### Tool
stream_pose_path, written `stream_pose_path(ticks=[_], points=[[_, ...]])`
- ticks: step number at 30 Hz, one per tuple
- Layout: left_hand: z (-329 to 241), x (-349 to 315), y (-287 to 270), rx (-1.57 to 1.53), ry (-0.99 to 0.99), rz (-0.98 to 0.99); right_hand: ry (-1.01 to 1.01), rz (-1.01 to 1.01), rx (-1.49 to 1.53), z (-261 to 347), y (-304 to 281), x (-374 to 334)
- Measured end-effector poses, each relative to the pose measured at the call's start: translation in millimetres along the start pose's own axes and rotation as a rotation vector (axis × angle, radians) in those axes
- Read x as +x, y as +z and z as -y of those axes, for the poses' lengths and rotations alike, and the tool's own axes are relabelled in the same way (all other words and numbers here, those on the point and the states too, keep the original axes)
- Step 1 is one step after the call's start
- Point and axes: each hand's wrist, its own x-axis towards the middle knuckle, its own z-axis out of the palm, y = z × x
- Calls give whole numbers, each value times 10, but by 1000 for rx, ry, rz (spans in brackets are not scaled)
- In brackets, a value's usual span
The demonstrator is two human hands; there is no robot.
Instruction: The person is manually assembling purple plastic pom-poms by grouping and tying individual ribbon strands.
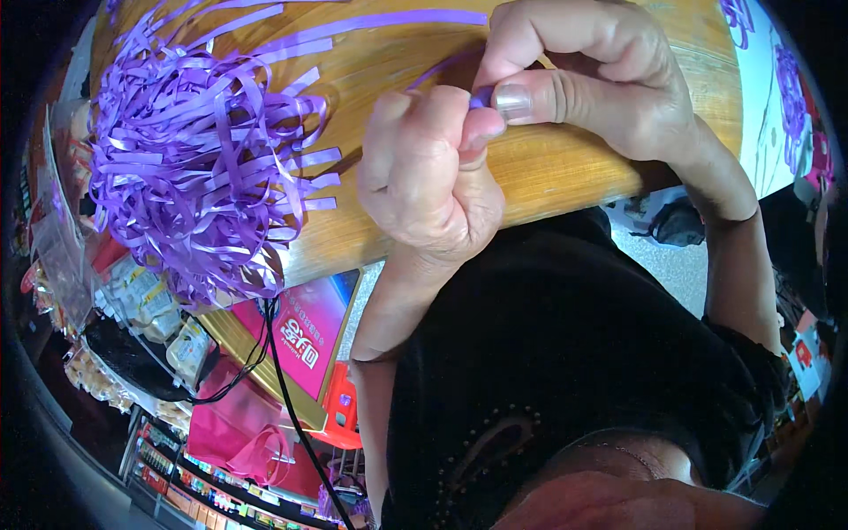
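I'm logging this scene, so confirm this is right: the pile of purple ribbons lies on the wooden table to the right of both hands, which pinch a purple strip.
Wrong side: the head view shows the pile of purple ribbons on the wooden table left of the left hand and right hand, which pinch a purple strip.

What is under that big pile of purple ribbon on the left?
The wooden table shows beside the ribbon pile, along its right side. The tangle covers whatever lies beneath its middle, so that can't be seen.
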Motion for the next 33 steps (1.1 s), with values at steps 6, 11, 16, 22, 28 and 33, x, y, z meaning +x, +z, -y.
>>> stream_pose_path(ticks=[6,11,16,22,28,33], points=[[29,-42,21,-219,-215,-48,-853,174,-570,-282,-216,232],[-2,-72,32,-329,-392,-74,-681,123,-399,-304,-215,207],[-50,-38,42,-377,-467,-85,-673,153,-316,-367,-274,242],[22,-32,70,-365,-386,-121,-676,123,-237,-385,-181,219],[-63,4,27,-598,-528,-56,-778,126,-345,-422,-293,282],[-25,5,-7,-645,-498,-45,-606,226,-66,-185,-236,218]])
